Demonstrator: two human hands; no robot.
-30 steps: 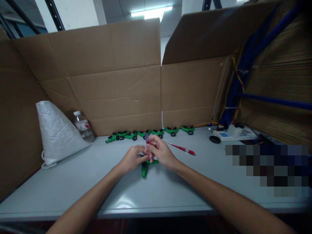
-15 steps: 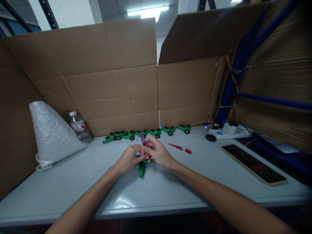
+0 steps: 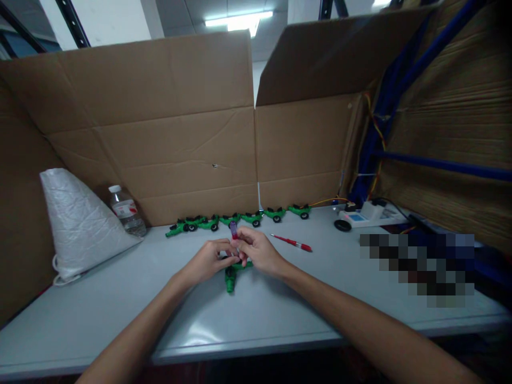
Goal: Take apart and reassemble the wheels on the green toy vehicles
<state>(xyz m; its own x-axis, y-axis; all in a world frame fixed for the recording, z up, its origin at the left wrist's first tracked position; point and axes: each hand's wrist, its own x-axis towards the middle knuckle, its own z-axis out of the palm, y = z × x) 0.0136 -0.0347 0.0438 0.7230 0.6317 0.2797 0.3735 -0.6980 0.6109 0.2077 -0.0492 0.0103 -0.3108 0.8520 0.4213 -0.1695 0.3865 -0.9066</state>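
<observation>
In the head view, a small green toy vehicle (image 3: 230, 281) stands on the grey-white table, its upper part covered by my fingers. My right hand (image 3: 259, 252) is closed around a screwdriver (image 3: 233, 231) with a purple-red handle, held upright over the toy. The screwdriver's tip is hidden behind my fingers. My left hand (image 3: 208, 261) comes in from the left with its fingers closed on the toy's top, their tips meeting those of my right hand. A second screwdriver (image 3: 293, 243), thin with a red handle, lies to the right of my right hand.
Several similar green toy vehicles (image 3: 251, 218) with black wheels form a row along the cardboard wall (image 3: 180, 133). At left are a silvery bag (image 3: 84, 229) and a water bottle (image 3: 127, 210). A power strip (image 3: 372, 216) and a pixelated patch are at right.
The whole view has shifted slightly, so things sit a little further left. Both hands keep the same grip at the toy and screwdriver. The phone at right is now blurred out.
</observation>
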